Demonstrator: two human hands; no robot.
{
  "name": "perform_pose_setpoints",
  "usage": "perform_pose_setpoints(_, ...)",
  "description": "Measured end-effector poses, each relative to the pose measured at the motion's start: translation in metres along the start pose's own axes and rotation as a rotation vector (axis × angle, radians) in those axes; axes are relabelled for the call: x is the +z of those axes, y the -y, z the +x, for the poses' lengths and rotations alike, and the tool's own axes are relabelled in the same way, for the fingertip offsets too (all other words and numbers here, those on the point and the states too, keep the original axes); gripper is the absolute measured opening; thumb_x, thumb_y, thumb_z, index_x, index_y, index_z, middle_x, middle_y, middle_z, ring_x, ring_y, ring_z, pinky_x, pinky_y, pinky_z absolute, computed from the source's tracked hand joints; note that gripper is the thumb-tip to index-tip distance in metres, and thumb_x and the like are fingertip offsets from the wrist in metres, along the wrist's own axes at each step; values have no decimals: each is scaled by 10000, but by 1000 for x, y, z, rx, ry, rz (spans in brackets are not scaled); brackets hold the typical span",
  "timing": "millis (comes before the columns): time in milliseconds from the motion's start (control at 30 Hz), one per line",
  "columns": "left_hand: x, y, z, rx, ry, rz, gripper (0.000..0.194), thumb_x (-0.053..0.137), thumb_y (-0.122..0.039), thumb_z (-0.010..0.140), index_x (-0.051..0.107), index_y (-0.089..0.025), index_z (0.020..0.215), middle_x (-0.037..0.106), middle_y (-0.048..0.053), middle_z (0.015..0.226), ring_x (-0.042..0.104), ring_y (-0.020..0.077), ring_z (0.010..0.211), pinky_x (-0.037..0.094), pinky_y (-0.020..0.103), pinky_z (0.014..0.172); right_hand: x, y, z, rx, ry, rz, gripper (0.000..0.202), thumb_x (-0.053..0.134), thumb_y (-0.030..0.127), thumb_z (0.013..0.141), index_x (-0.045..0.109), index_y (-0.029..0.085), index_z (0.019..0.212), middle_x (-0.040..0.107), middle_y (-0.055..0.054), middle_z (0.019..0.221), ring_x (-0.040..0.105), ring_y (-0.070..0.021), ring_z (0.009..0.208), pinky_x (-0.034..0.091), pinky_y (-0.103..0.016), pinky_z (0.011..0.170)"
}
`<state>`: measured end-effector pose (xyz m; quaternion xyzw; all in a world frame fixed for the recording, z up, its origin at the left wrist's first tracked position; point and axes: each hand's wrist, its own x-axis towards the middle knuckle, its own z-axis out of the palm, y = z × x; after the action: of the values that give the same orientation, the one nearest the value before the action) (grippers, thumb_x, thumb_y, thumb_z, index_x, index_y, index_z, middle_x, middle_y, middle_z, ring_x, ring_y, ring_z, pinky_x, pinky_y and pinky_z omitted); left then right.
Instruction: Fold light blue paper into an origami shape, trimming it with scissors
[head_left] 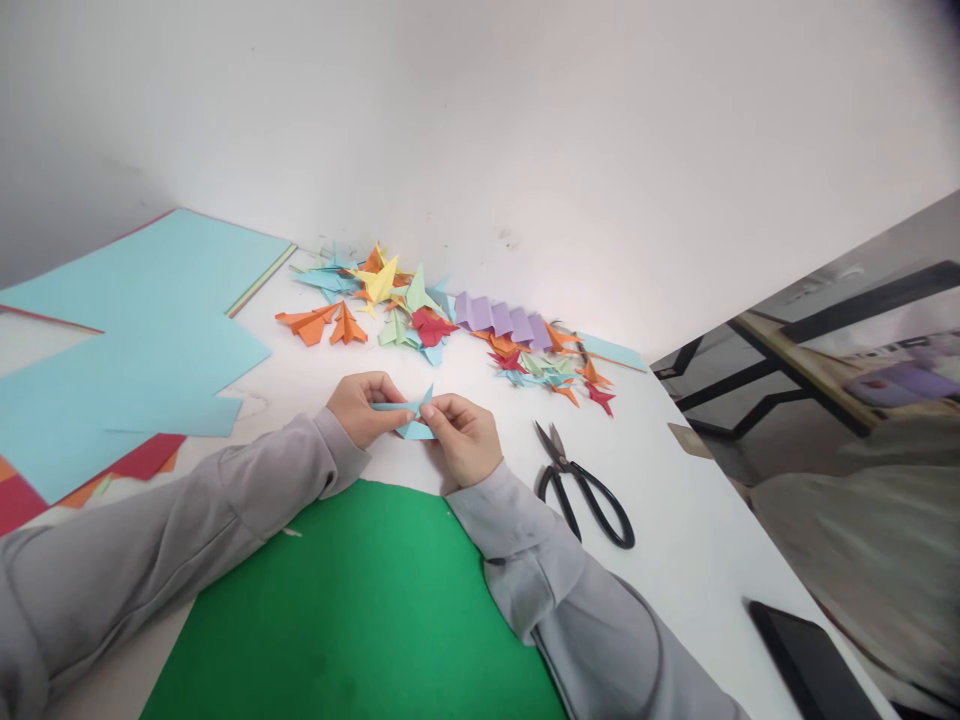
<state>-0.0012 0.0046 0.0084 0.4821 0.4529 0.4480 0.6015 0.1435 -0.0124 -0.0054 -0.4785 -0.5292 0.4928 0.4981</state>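
Observation:
A small folded piece of light blue paper (417,431) is pinched between both my hands, just beyond the far edge of a green sheet (352,610). My left hand (365,408) grips its left side between thumb and fingers. On its right side, my right hand (466,438) is closed, the thumb pressing near the middle fold. One pointed tip of the paper sticks up between the hands. Scissors with black handles (589,485) lie to the right of my right hand, blades slightly apart.
Along the wall lie colourful folded paper planes (381,280), a pleated purple paper (502,320) and more small folded pieces (551,370). Large light blue sheets (150,330) cover the left side. A black phone (810,660) rests near the table's right edge.

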Motion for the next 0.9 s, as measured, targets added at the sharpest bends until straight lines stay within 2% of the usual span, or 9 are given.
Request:
perform_pose_setpoints(300, 3, -6, -2, -33, -23, -72, 402, 808, -154, 338, 498, -126, 593, 603, -43, 472, 568, 97, 411, 493, 216, 417, 0, 0, 1, 10, -26, 14, 318, 691, 473, 608, 583, 174, 620, 577, 21, 513, 470, -94, 425, 392, -234, 429)
perform_pose_setpoints(533, 1, 0, 1, -45, 42, -129, 320, 765, -229, 484, 512, -125, 650, 603, -36, 503, 588, 109, 446, 517, 242, 445, -1, -2, 2, 7, -16, 25, 347, 685, 492, 604, 568, 166, 621, 569, 25, 511, 453, -81, 413, 369, -219, 414)
perform_pose_setpoints(700, 3, -1, 1, -13, -9, -12, 325, 762, -147, 433, 497, -132, 621, 590, -43, 491, 561, 96, 431, 502, 239, 446, 0, -1, 1, 1, 4, -3, 337, 670, 493, 620, 557, 176, 620, 528, 42, 478, 434, -83, 410, 372, -223, 413)
perform_pose_setpoints(900, 3, -5, -1, 14, -30, 51, 292, 721, -142, 441, 492, -137, 622, 577, -47, 494, 531, 84, 416, 462, 226, 439, 0, 0, 0, -1, 36, -27, 346, 646, 507, 638, 540, 178, 624, 520, 39, 500, 433, -86, 429, 377, -227, 424)
